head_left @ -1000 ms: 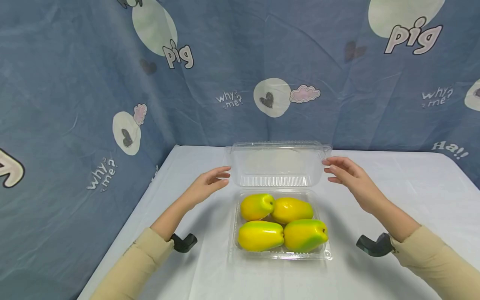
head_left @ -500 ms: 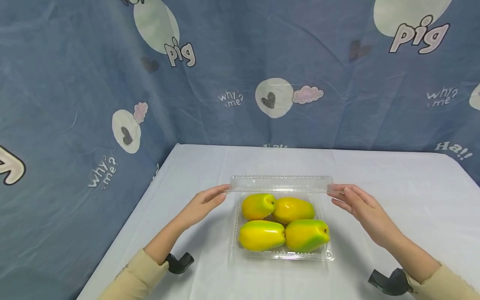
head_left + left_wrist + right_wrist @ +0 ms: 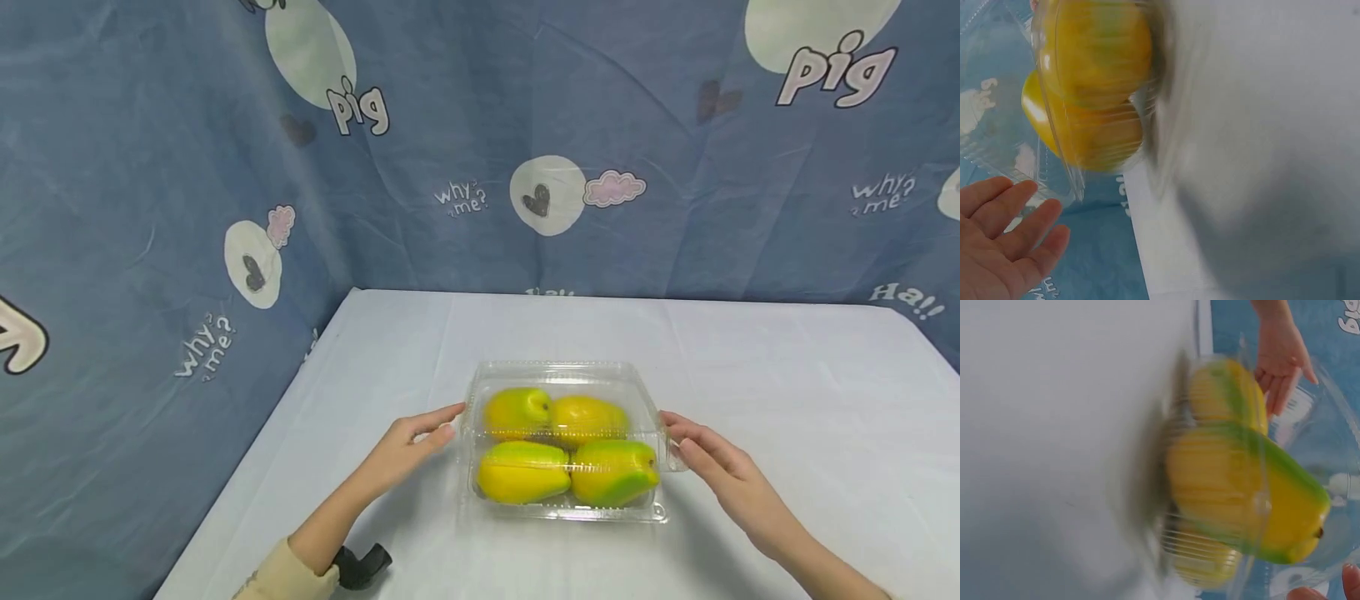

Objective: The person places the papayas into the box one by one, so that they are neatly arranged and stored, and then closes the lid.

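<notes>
A clear plastic clamshell box (image 3: 566, 515) on the table holds several oblong yellow-green fruits (image 3: 525, 472). Its hinged lid (image 3: 558, 373) slants over them, the front edge raised above the front fruits. My left hand (image 3: 408, 450) is at the lid's left side, fingers stretched out and fingertips right at the edge; the left wrist view shows its palm and nearly straight fingers beside the lid. On the other side my right hand (image 3: 731, 475) has relaxed fingers at the lid's right edge, with the thumb apart from them. Only its fingertips (image 3: 1307, 594) show in the right wrist view.
A white cloth covers the table (image 3: 787, 375). Behind it and on the left hangs a blue printed curtain (image 3: 420, 108). A black strap piece (image 3: 362, 567) sticks out from the left sleeve (image 3: 288, 575).
The lid has swung from standing open at the back, forward and down over the fruits. Both hands have come nearer along its sides. The box and fruits have stayed put.
</notes>
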`<state>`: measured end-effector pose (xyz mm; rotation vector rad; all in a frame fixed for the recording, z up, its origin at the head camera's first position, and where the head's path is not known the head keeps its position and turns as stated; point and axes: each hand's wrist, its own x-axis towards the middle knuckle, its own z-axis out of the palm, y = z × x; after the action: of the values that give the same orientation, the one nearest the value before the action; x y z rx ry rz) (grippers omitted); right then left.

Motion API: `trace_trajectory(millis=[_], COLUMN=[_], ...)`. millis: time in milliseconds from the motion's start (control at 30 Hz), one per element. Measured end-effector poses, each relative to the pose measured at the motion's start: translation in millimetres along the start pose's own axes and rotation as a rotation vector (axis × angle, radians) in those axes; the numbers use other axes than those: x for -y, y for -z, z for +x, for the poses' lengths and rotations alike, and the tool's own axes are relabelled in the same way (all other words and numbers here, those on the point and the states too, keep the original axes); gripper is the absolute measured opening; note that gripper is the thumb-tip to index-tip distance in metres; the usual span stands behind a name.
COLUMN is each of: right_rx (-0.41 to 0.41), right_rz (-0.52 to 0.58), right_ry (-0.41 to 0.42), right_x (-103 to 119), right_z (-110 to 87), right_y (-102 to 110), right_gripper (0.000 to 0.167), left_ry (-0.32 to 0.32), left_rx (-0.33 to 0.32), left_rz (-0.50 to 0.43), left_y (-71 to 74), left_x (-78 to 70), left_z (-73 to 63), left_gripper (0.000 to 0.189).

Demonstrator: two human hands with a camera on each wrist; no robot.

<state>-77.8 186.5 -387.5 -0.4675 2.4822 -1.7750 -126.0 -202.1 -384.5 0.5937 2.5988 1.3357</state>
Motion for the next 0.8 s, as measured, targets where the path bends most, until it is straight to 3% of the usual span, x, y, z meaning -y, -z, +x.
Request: trace_trajectory(millis=[200,433,533,667,800], right_rx=[-0.034,-0.093,-0.090,-0.066,-0.020], right_rz=[-0.050,-0.088,-0.070,0.011,0.104], right_ry=[-0.012,0.176,0.197,0.099,-0.172], right_x=[-10.0,-21.1,-25.4,-27.7,-25.4], right_z=[-8.8,-13.6,-14.9,-16.4,-16.1], right_y=[-11.2,-21.1,-22.8,-22.5,-18.8], right_gripper=[0.025,0.027,0.029,0.033,0.049], left_ry=[0.000,0.012,0.020,0.042,0.100], left_rx=[0.065,0.115,0.125,0.122,0.127], left_rz=[0.077,0.067,0.033,0.013,-0.022], left_y=[-5.8,-11.7,-14.9,-18.6,-21.4], left_x=[1.2,5.4,5.6,4.3,-0.2], left_z=[-5.5,-11.3,-13.6,-15.7,-16.7], left_gripper=[0.058,0.070,0.071,0.074,0.074])
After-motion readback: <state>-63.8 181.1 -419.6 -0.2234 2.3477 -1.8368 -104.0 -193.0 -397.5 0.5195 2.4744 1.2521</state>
